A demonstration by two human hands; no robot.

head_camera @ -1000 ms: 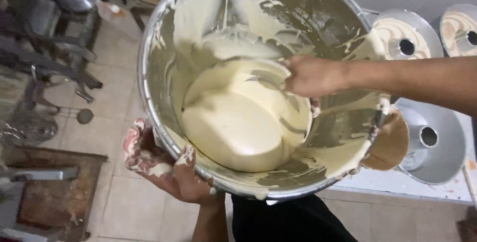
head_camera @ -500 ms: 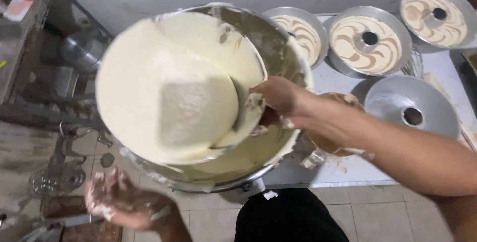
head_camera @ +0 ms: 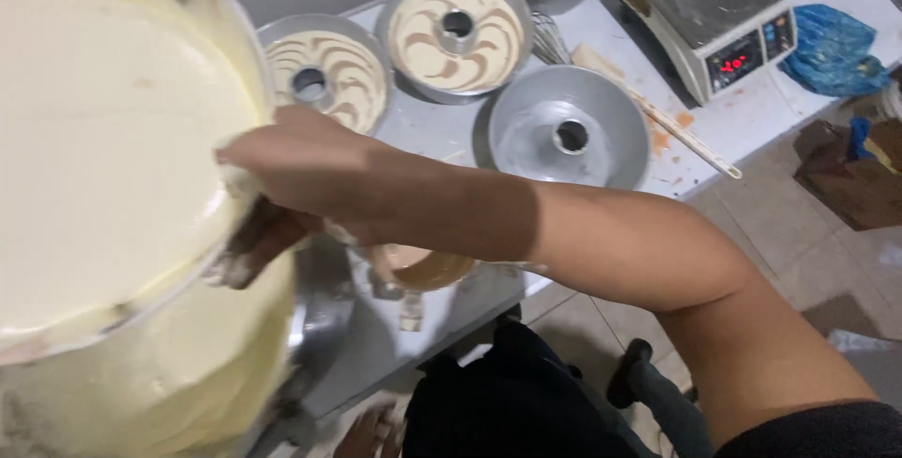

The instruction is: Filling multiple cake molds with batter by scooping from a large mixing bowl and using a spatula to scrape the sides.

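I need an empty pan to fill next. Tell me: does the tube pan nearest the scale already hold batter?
No. The tube pan beside the scale shows bare metal inside, while the other pans hold swirled batter.

your right hand grips a big scoop by its rim, heaped w/ pale cream batter, tilted toward you & filling the left of the view. just under it sits the large steel mixing bowl, inner wall coated in the same batter, at the table's near edge.
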